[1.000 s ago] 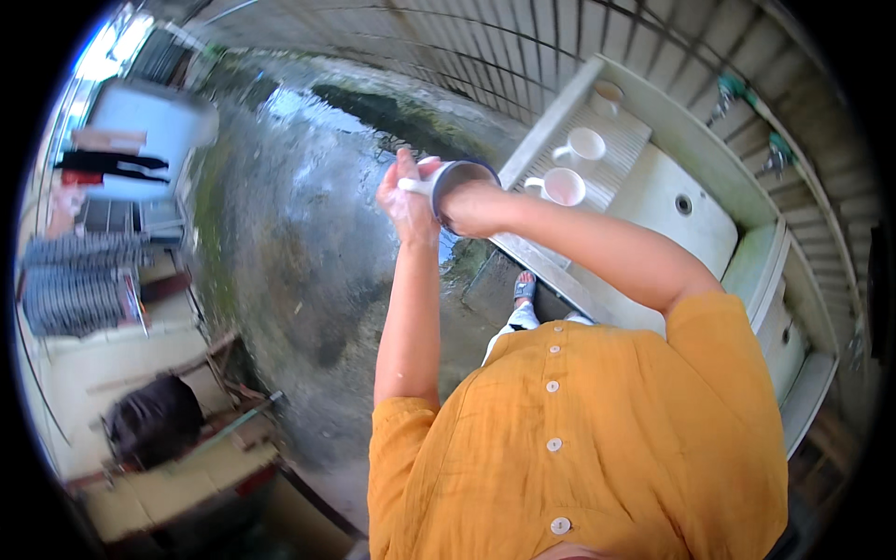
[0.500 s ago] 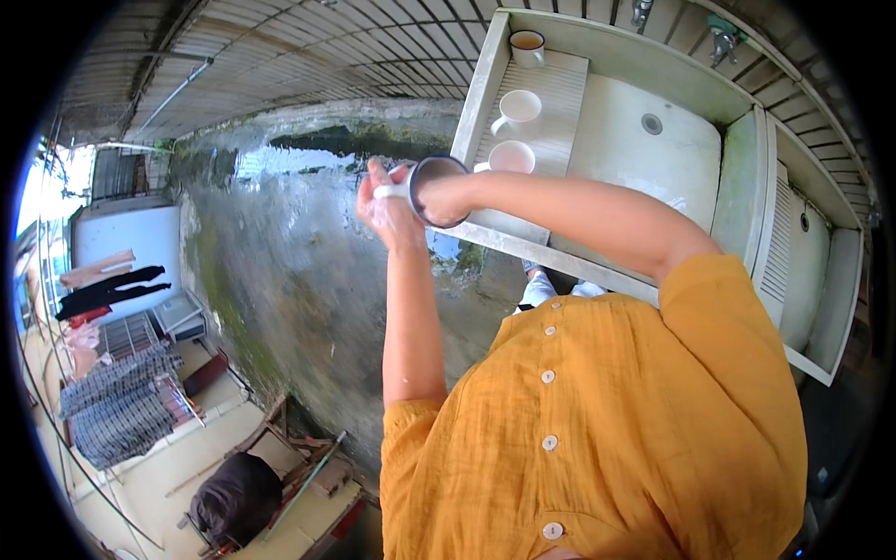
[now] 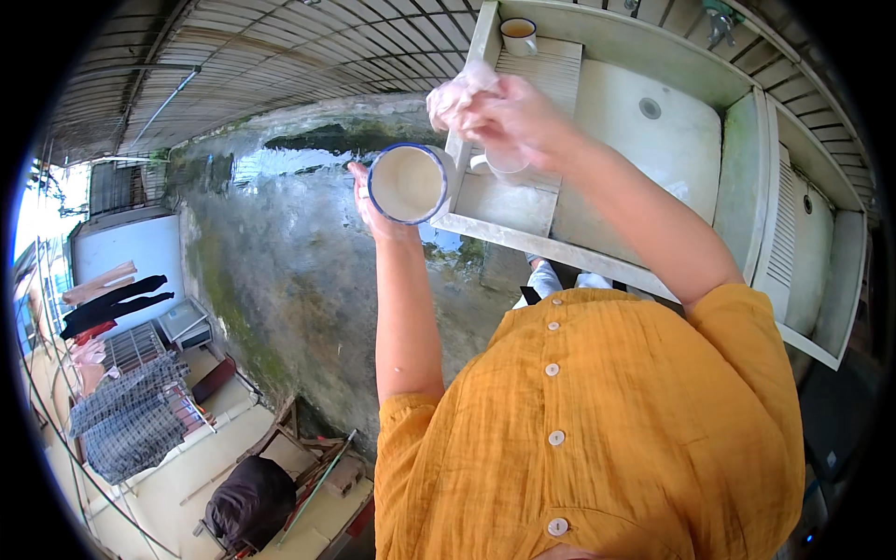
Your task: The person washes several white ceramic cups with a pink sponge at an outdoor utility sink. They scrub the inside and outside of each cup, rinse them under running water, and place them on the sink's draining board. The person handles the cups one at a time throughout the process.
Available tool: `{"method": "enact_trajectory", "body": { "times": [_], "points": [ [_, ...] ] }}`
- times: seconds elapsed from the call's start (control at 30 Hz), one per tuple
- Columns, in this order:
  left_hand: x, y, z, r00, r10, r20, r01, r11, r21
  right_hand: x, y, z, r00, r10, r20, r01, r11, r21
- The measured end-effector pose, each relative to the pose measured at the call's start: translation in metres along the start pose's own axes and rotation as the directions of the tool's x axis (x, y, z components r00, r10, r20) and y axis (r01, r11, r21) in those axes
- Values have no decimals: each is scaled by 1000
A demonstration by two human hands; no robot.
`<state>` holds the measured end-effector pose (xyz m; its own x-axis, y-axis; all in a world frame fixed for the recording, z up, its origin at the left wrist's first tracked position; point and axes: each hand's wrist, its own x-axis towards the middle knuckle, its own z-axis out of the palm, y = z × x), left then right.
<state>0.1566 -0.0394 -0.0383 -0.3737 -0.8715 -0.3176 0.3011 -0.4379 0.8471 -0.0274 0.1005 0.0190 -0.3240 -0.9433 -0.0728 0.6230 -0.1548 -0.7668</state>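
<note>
A white mug [image 3: 431, 211] with a blue rim is in my left hand [image 3: 371, 211], its mouth turned up toward me and its light inside showing. My left fingers close around the mug's far and left side. To the right of it, my right hand [image 3: 532, 119] grips a wet, crumpled whitish-pink cloth [image 3: 464, 103] over the sink's ribbed ledge. Just below that hand, a white mug [image 3: 505, 166] stands on the ledge, partly covered by the hand. At the ledge's far end stands a blue-rimmed mug [image 3: 520, 42] with amber liquid inside.
The stone sink [image 3: 644, 159] has a drain [image 3: 650, 108] in its basin, with a tap [image 3: 721, 26] above. A second basin [image 3: 808, 271] adjoins at the right. Wet concrete floor [image 3: 289, 252] lies to the left. Hung laundry [image 3: 131, 411] and a dark covered object [image 3: 250, 502] are farther left.
My right hand has come out of the mug and moved up and right, showing the cloth. The mug in my left hand now faces its mouth more toward me.
</note>
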Motion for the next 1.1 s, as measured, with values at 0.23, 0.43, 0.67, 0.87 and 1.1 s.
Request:
{"method": "enact_trajectory", "body": {
  "times": [0.23,0.43,0.67,0.87,1.1],
  "points": [
    [20,-24,13,989,-5,146,-4,998,60,-31,11,21,906,-423,29,398,824,-403],
    [6,-46,54,994,41,99,-50,994,93,-28,38,6,895,-270,355,315,-181,-931],
    [11,-49,79,986,46,157,-79,974,214,10,59,-24,821,96,563,570,-180,-802],
    [-8,-47,109,956,292,28,-292,956,8,33,55,-28,995,84,-61,-84,996,3],
    [16,-65,118,911,411,15,-410,905,113,40,77,7,790,-487,-373,140,735,-663]
  ]
}}
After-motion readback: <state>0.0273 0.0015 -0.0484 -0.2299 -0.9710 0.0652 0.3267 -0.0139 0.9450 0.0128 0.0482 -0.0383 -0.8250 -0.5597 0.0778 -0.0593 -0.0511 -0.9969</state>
